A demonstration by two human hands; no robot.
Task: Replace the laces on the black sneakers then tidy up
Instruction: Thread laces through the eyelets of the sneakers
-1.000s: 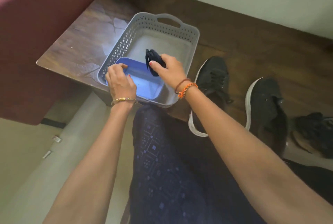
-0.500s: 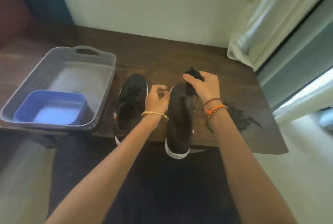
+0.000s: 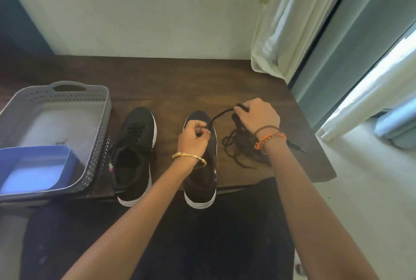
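Two black sneakers with white soles stand side by side on the dark wooden table [image 3: 171,81]. The left sneaker [image 3: 135,153] is laced. The right sneaker [image 3: 200,167] lies under my left hand [image 3: 193,140], which pinches one end of a black lace [image 3: 219,115] above its toe. My right hand [image 3: 258,115] grips the other part of that lace, to the right of the shoe. A loose tangle of black laces [image 3: 240,147] lies on the table under my right wrist.
A grey perforated basket [image 3: 67,92] sits at the table's left end with a blue plastic tub [image 3: 33,169] inside it. A white curtain [image 3: 290,32] hangs at the table's back right corner. The table's front edge runs just under the shoe heels.
The black lace bundle came out of the basket and over to the right sneaker. It is now partly unrolled, stretched between my two hands, and my right hand has moved right.
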